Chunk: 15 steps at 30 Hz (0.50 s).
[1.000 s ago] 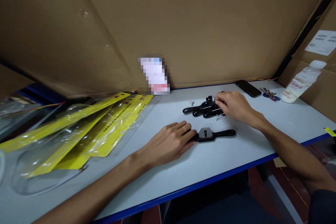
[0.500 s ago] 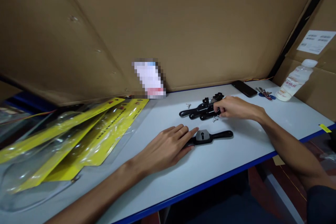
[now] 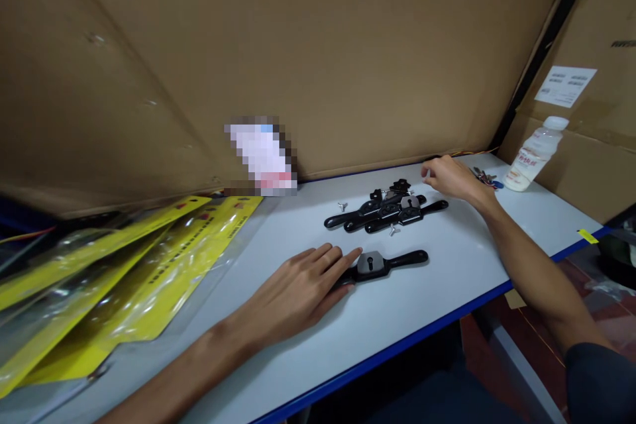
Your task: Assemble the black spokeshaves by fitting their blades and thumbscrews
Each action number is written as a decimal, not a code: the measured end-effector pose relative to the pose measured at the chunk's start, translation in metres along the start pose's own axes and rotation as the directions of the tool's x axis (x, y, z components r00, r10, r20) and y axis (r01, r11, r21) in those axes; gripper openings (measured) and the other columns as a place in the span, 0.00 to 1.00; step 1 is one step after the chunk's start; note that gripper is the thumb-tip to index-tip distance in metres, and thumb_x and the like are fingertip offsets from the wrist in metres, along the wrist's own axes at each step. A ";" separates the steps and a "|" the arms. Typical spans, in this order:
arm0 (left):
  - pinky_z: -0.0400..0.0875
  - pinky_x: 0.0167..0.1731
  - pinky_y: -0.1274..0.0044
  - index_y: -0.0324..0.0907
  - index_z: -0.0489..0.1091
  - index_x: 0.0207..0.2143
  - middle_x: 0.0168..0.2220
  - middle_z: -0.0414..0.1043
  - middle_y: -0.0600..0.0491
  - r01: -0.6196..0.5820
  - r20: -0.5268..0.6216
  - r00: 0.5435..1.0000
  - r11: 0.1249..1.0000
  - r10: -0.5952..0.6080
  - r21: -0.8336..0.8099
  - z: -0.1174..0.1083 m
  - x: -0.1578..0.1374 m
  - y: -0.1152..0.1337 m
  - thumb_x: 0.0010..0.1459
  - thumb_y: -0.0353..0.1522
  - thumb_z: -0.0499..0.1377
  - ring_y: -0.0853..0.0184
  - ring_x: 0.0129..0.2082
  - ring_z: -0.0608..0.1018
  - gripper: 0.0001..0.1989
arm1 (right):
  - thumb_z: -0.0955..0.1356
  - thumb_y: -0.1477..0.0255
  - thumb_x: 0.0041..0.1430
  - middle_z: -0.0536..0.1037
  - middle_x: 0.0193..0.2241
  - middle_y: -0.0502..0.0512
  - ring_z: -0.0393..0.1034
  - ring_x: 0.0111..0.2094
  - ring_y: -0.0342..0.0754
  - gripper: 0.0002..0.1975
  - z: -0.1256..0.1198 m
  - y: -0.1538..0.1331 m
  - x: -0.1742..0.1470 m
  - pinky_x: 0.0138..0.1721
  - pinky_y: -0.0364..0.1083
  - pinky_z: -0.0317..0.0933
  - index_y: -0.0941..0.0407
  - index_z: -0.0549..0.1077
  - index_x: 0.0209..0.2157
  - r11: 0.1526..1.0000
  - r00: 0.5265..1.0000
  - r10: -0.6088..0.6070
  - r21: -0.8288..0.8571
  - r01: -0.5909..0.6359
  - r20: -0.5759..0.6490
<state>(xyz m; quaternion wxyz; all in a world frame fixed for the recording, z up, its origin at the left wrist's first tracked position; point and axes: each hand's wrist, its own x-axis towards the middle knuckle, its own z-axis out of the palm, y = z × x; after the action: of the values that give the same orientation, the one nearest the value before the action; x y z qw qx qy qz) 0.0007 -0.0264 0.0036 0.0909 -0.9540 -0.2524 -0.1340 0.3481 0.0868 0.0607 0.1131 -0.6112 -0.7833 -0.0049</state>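
My left hand point(image 3: 311, 281) lies at the near middle of the table, its fingers and thumb closed around the left handle of a black spokeshave point(image 3: 407, 258). A grey plate with a slot point(image 3: 368, 264) sits on the tool's middle. Farther back, my right hand point(image 3: 450, 175) is above the table by the cardboard wall, fingers bent together; what they hold, if anything, is hidden. Left of it several black spokeshaves point(image 3: 387, 214) lie overlapping, with small black parts point(image 3: 397, 187) behind them. One silver wing screw point(image 3: 342, 207) lies behind the pile and another silver wing screw point(image 3: 394, 230) in front.
Yellow cards in clear plastic packs point(image 3: 199, 258) cover the table's left side. A blurred-out upright panel point(image 3: 263, 156) leans at the back. Keys point(image 3: 484, 177) and a white-capped bottle point(image 3: 534, 156) stand near the right cardboard. The table has a blue edge point(image 3: 397, 351).
My right hand has left the spokeshave pile and moved back and right, where it now hides the black phone. My left hand stays on the near spokeshave. The view has turned slightly right.
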 end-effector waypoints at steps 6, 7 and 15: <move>0.79 0.38 0.66 0.36 0.64 0.62 0.41 0.75 0.46 0.039 0.041 0.998 0.999 -0.039 -0.013 0.000 0.001 0.001 0.75 0.40 0.45 0.60 0.38 0.78 0.23 | 0.71 0.65 0.62 0.82 0.45 0.61 0.75 0.47 0.55 0.15 0.043 0.003 0.035 0.44 0.48 0.63 0.56 0.79 0.48 0.962 0.986 0.166 0.222 -0.157 -0.020; 0.79 0.38 0.66 0.37 0.64 0.62 0.41 0.75 0.47 0.045 0.042 0.998 0.999 -0.044 -0.022 0.000 0.000 0.001 0.75 0.41 0.45 0.60 0.39 0.78 0.23 | 0.72 0.65 0.61 0.83 0.44 0.61 0.76 0.46 0.54 0.15 0.050 0.004 0.040 0.44 0.48 0.63 0.56 0.80 0.47 0.955 0.985 0.175 0.241 -0.171 0.002; 0.79 0.37 0.64 0.36 0.64 0.62 0.41 0.74 0.46 0.029 0.033 0.999 0.999 -0.028 -0.023 0.002 0.000 0.000 0.75 0.40 0.45 0.58 0.39 0.78 0.23 | 0.76 0.72 0.53 0.83 0.32 0.55 0.75 0.35 0.48 0.05 0.074 0.004 0.060 0.34 0.43 0.62 0.58 0.82 0.33 0.898 0.973 0.220 0.377 -0.229 0.067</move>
<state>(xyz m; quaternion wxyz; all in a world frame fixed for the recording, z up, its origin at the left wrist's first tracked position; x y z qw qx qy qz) 0.0011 -0.0259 0.0020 0.0736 -0.9533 -0.2660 -0.1227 0.3259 0.1566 -0.0010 0.2209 -0.6634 -0.6949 0.1679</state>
